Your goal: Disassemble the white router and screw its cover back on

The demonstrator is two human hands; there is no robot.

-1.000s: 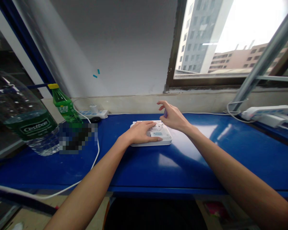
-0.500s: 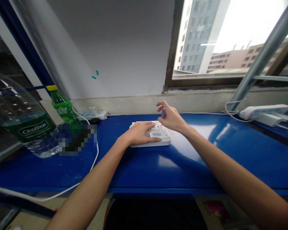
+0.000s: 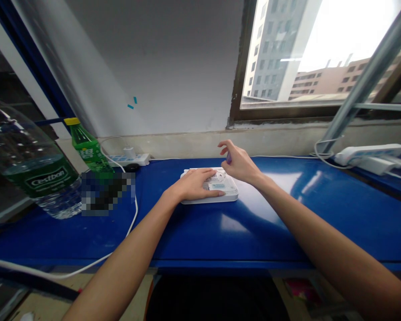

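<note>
My left hand (image 3: 195, 184) lies flat across a white flat plastic device (image 3: 233, 191), fingers spread over the printed labels on its upper face. The device rests on the blue table. Just above its far right corner, my right hand (image 3: 239, 163) is curled round a small purple-handled tool (image 3: 229, 158), with the index finger arched above the handle. Most of the tool is hidden by the fingers, and I cannot make out its tip.
On the left of the blue table (image 3: 200, 240) stand a large water bottle (image 3: 36, 174) and a green bottle (image 3: 88, 149). White power strips (image 3: 142, 159) lie at the back left and far right. A white cable (image 3: 136, 209) crosses the left side. A metal post (image 3: 350, 96) rises at right.
My right hand has turned slightly, so less of the purple handle shows. The left hand and the white device stay where they were.
</note>
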